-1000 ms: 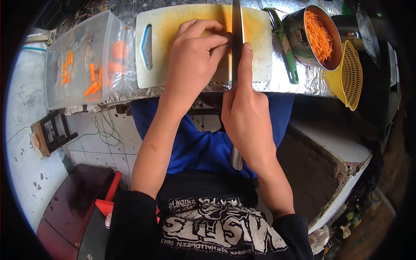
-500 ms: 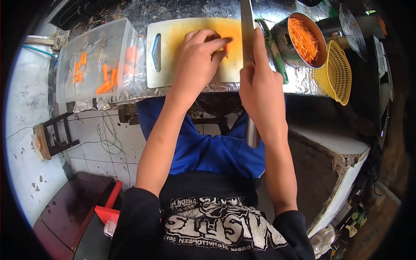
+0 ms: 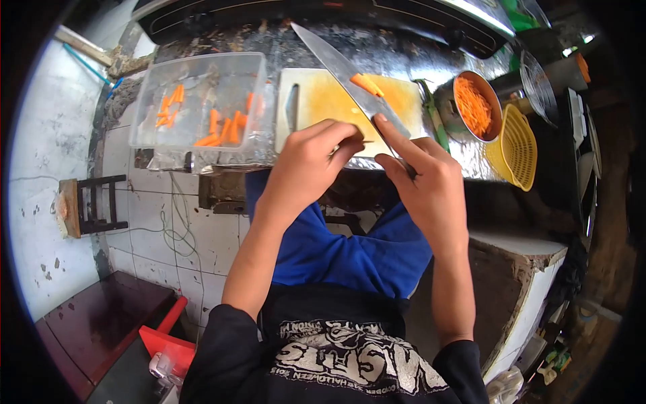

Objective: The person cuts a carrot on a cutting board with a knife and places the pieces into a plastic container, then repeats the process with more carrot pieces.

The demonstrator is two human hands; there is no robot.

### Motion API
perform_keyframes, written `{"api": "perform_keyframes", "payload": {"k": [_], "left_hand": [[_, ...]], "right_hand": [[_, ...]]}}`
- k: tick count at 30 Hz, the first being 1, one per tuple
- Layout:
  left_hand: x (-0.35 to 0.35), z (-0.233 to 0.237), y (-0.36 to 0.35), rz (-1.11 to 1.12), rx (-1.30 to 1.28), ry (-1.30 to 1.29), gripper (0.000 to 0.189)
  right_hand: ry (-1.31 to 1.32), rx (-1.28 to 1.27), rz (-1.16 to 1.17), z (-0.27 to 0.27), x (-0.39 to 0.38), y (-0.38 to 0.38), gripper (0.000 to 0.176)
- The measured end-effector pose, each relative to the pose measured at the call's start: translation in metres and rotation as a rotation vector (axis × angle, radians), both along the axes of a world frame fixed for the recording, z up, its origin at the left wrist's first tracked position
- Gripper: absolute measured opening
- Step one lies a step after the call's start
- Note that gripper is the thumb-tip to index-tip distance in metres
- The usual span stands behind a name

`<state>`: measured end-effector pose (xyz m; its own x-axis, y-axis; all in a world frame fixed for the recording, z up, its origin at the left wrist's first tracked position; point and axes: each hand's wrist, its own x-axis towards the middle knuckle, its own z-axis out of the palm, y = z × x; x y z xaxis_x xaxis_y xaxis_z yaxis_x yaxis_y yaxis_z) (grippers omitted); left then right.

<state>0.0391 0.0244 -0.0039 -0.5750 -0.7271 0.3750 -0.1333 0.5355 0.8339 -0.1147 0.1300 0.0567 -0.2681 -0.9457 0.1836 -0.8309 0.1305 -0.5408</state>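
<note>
My right hand (image 3: pixel 431 172) grips a kitchen knife (image 3: pixel 330 59), its index finger stretched along the blade. The blade slants up and left over the white cutting board (image 3: pixel 309 104), which is stained orange. Some carrot pieces (image 3: pixel 367 85) overlap the blade's upper side. My left hand (image 3: pixel 313 158) is curled at the board's near edge, thumb and fingers pinched just left of the blade. A small dark sliver shows at its fingertips; I cannot tell what it is.
Left of the board stands a clear plastic container (image 3: pixel 195 59) with carrot sticks (image 3: pixel 225 126). To the right are a green-handled peeler (image 3: pixel 436 121), a metal pot (image 3: pixel 498 111) of shredded carrot (image 3: pixel 474 108) and a yellow basket (image 3: pixel 521 151). A black stove (image 3: pixel 323 19) lines the back.
The knife has swung from upright to slanting left across the board. Carrot pieces now show at its blade. My left hand has drawn back to the board's near edge, and the view has shifted.
</note>
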Motion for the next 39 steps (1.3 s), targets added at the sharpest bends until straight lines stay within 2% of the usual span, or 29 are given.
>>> {"api": "perform_keyframes", "payload": {"k": [2,6,8,9,10,13,17,19,20,21,23,24,25,27,29,32,34,38,39], "left_hand": [[0.04,0.031,-0.003,0.102,-0.003,-0.017,0.014],[0.126,0.042,-0.061,0.318,-0.146,-0.182,0.017],[0.161,0.047,-0.093,0.375,-0.123,-0.211,0.019],[0.176,0.05,-0.107,0.386,-0.086,-0.376,0.02],[0.188,0.052,-0.119,0.395,-0.047,-0.539,0.022],[0.215,0.043,-0.144,0.432,-0.191,-0.694,0.025],[0.217,0.044,-0.152,0.442,-0.277,-0.616,0.029],[0.199,0.047,-0.145,0.311,-0.437,-0.334,0.036],[0.195,0.05,-0.141,0.314,-0.436,-0.333,0.036],[0.191,0.054,-0.136,0.297,-0.324,-0.433,0.042],[0.186,0.057,-0.128,0.324,-0.172,-0.579,0.058],[0.189,0.052,-0.13,0.322,-0.171,-0.581,0.058],[0.193,0.043,-0.134,0.32,-0.229,-0.541,0.059],[0.202,0.033,-0.145,0.312,-0.287,-0.506,0.061],[0.214,0.027,-0.151,0.408,-0.127,-0.751,0.063],[0.226,0.023,-0.15,0.386,-0.127,-0.617,0.052],[0.229,0.016,-0.153,0.382,-0.154,-0.646,0.052],[0.227,0.014,-0.156,0.425,-0.164,-0.734,0.048],[0.224,0.016,-0.155,0.42,-0.167,-0.733,0.048]], "right_hand": [[0.019,-0.035,0.073,0.006,0.005,-0.011,0.051],[0.142,-0.087,0.266,0.022,0.024,-0.049,0.043],[0.27,-0.079,0.37,0.034,0.035,-0.072,0.041],[0.371,-0.075,0.42,0.041,0.041,-0.084,0.039],[0.354,-0.067,0.463,0.046,0.048,-0.098,0.038],[0.46,-0.035,0.533,0.058,0.07,-0.139,0.037],[0.647,0.06,0.673,0.074,0.107,-0.189,0.035],[0.709,0.086,0.718,0.079,0.124,-0.21,0.035],[0.686,0.072,0.766,0.08,0.131,-0.22,0.027],[0.663,0.057,0.813,0.082,0.137,-0.228,0.021],[0.674,0.134,0.774,0.093,0.152,-0.239,0.02],[0.684,0.21,0.733,0.096,0.158,-0.243,0.019],[0.725,0.215,0.723,0.097,0.163,-0.245,0.028],[0.694,0.274,0.75,0.12,0.157,-0.243,0.026],[0.662,0.336,0.789,0.131,0.151,-0.242,0.025],[0.682,0.262,0.856,0.142,0.137,-0.243,0.026],[0.683,0.36,0.687,0.166,0.136,-0.22,0.027],[0.733,0.394,0.616,0.188,0.123,-0.188,0.029],[0.735,0.312,0.593,0.189,0.115,-0.179,0.03]]}}
